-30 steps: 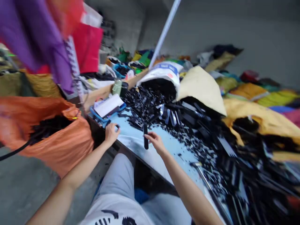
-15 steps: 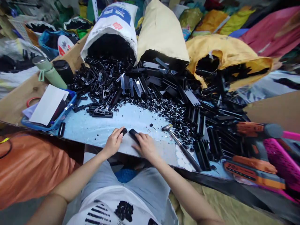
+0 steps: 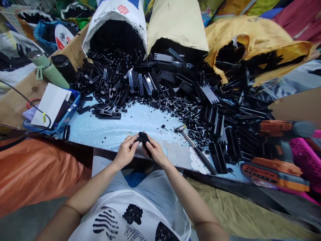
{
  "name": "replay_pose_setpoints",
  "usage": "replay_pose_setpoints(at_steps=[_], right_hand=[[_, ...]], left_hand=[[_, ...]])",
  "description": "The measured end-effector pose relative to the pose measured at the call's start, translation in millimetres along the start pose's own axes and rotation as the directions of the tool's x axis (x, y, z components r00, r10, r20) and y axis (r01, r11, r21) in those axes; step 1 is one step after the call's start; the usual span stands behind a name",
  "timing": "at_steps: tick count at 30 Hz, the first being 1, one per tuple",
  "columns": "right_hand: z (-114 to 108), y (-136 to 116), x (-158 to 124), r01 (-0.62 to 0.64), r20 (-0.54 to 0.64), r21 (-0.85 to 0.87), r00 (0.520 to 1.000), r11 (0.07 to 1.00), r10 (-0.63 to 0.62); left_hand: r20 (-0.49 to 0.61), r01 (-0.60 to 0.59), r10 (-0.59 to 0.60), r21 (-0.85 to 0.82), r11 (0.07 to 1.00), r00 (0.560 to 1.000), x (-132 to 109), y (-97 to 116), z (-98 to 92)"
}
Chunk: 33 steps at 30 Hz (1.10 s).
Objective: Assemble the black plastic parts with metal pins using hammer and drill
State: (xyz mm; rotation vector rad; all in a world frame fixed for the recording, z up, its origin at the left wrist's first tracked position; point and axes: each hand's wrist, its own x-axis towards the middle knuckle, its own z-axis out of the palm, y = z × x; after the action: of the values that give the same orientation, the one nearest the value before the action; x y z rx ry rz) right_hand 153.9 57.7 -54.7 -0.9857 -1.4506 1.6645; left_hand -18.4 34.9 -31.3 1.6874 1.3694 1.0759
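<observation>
Both my hands meet at the near edge of the light blue table. My left hand pinches a small black plastic piece against a longer black plastic part, and my right hand is wrapped round that longer part. The two pieces touch between my fingertips, just above the table surface. A big heap of black plastic parts lies behind my hands, spilling from a white sack, a beige sack and a yellow sack.
A hammer lies right of my hands. A blue tray with white paper, a green bottle and a black flask stand at the left. Orange power tools lie at the right. An orange bag sits below the table's left edge.
The head view swung from the left side back onto the table. My hands, apart and flat on the table half a second ago, have lifted and brought the two black pieces together.
</observation>
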Motion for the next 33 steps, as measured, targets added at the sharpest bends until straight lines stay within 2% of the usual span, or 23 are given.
replay_pose_setpoints(at_steps=[2, 7, 9, 14, 17, 19, 22, 25, 27, 28, 30, 31, 33], right_hand=[[-7.4, -5.2, -3.2, 0.035, 0.051, -0.129, 0.998, 0.991, -0.029], [-14.2, -18.3, -6.8, 0.119, 0.121, -0.357, 0.989, 0.926, -0.081], [-7.8, -20.1, -8.2, 0.146, 0.113, -0.379, 0.987, 0.914, -0.111], [13.3, -12.8, -10.3, 0.151, -0.002, -0.342, 0.987, 0.927, -0.161], [23.8, -6.3, -9.4, 0.132, -0.039, -0.327, 0.987, 0.936, -0.153], [28.7, -2.7, -6.1, 0.097, -0.072, -0.307, 0.99, 0.947, -0.124], [27.6, 1.2, 7.9, 0.012, -0.052, -0.292, 0.998, 0.956, -0.029], [14.5, 4.9, 35.1, -0.049, 0.072, -0.403, 0.994, 0.914, 0.085], [2.0, 9.4, 57.0, 0.037, 0.135, -0.57, 0.99, 0.821, 0.049], [-4.6, 12.4, 67.2, 0.128, 0.171, -0.659, 0.985, 0.741, -0.018], [-17.2, 18.6, 82.3, 0.286, 0.219, -0.805, 0.957, 0.52, -0.188], [-22.4, 21.1, 85.9, 0.346, 0.25, -0.846, 0.929, 0.405, -0.272], [-27.8, 22.9, 83.8, 0.381, 0.253, -0.904, 0.842, 0.193, -0.477]], left_hand=[[0.02, -0.071, 0.07, 0.073, 0.995, 0.997, -1.6, 5.5, -6.1], [0.01, -0.127, 0.127, 0.154, 0.98, 0.992, -6.7, 10.5, -15.5], [-0.012, -0.153, 0.157, 0.15, 0.977, 0.988, -7.2, 11.8, -14.1], [-0.174, -0.206, 0.232, 0.156, 0.966, 0.957, -7.0, 14.0, -7.3], [-0.157, -0.25, 0.27, 0.138, 0.958, 0.95, -5.9, 8.7, -9.7], [-0.14, -0.215, 0.232, 0.128, 0.968, 0.963, -5.3, 1.8, -10.6], [-0.167, -0.037, 0.055, 0.112, 0.993, 0.984, -3.3, -11.1, -4.1], [-0.28, 0.203, -0.175, 0.075, 0.976, 0.944, 1.2, -22.7, 7.3], [-0.299, 0.322, -0.277, 0.11, 0.94, 0.913, 2.1, -27.3, 10.6], [-0.289, 0.352, -0.298, 0.156, 0.923, 0.91, 0.6, -28.3, 9.8], [-0.247, 0.335, -0.28, 0.216, 0.917, 0.927, -7.9, -28.1, 2.9], [-0.233, 0.303, -0.251, 0.225, 0.926, 0.94, -14.9, -27.5, -3.1], [-0.243, 0.23, -0.179, 0.201, 0.952, 0.954, -33.0, -26.5, -21.0]])
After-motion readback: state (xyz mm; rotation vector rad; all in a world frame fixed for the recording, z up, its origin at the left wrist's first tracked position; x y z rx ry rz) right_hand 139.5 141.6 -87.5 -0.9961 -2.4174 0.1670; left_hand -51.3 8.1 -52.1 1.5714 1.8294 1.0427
